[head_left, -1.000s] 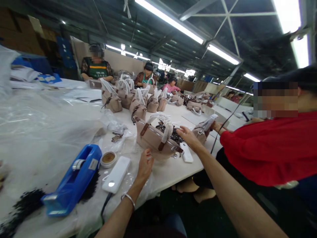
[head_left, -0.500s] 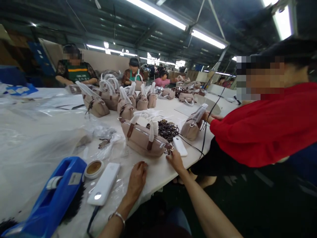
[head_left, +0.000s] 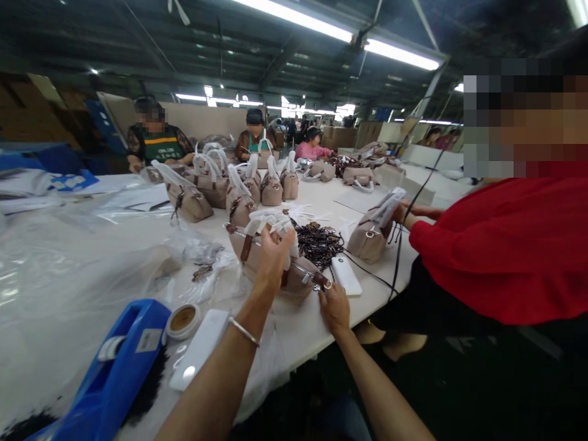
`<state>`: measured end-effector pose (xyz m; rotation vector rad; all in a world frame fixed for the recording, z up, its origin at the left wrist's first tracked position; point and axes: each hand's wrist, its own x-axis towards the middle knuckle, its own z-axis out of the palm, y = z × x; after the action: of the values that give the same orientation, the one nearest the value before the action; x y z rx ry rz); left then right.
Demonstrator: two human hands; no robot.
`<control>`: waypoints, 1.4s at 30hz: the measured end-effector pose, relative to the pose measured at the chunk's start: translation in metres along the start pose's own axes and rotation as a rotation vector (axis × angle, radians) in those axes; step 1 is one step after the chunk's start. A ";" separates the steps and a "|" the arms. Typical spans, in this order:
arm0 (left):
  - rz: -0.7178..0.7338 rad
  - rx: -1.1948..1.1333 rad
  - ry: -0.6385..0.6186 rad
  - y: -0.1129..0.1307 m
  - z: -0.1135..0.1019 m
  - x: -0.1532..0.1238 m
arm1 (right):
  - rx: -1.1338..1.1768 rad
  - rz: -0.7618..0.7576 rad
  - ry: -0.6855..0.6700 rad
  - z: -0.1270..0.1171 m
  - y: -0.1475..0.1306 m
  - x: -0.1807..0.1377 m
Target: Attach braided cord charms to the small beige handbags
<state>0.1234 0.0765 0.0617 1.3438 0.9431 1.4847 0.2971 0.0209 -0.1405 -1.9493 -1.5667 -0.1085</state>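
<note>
Clock centred on the handbag, 12 being the far side of the table.

Handbag [head_left: 298, 289]: beige, on the table [head_left: 316, 211] near its edge, zip side up. Left hand [head_left: 275, 251] at the wrapped handles [head_left: 271, 219], fingers bent over them; firmness of grip cannot be told. It hides the middle of the bag's front. Right hand [head_left: 335, 306] half curled at the bag's 4 o'clock end, beside a metal ring [head_left: 327, 285]; cannot tell whether the fingertips pinch anything.

Surroundings:
- 2 o'clock: heap of dark straps [head_left: 316, 245], just behind the bag and partly hidden by it.
- 3 o'clock: white device [head_left: 346, 275], just beyond the right hand.
- Between 2 and 3, farther out: second bag [head_left: 370, 242], at the hands of a co-worker in a red top [head_left: 496, 251]. Black cord [head_left: 400, 263] hangs in front of this co-worker's forearm.
- 11 to 12: group of bags [head_left: 188, 202] standing, handles wrapped in white; seated people beyond.
- 9: crumpled clear plastic [head_left: 220, 272] with small metal pieces near it.
- 8: round tub [head_left: 182, 320]; next to it another flat white case [head_left: 202, 346], partly covered by the left forearm.
- 8, farther out: blue tape dispenser [head_left: 124, 367], cut off by the lower border of view.
</note>
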 end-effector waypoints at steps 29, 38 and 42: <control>0.349 0.774 -0.496 0.050 -0.076 0.133 | 0.035 -0.007 0.027 0.004 0.006 -0.002; 0.423 0.823 -0.489 0.039 -0.072 0.112 | -0.054 -0.065 -0.022 0.008 0.000 -0.002; 0.602 0.907 -0.318 0.034 -0.072 0.097 | -0.060 -0.066 -0.047 0.007 -0.004 -0.001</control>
<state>0.0472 0.1603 0.1154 2.6177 1.0994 1.1955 0.2914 0.0244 -0.1450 -1.9592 -1.6763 -0.1390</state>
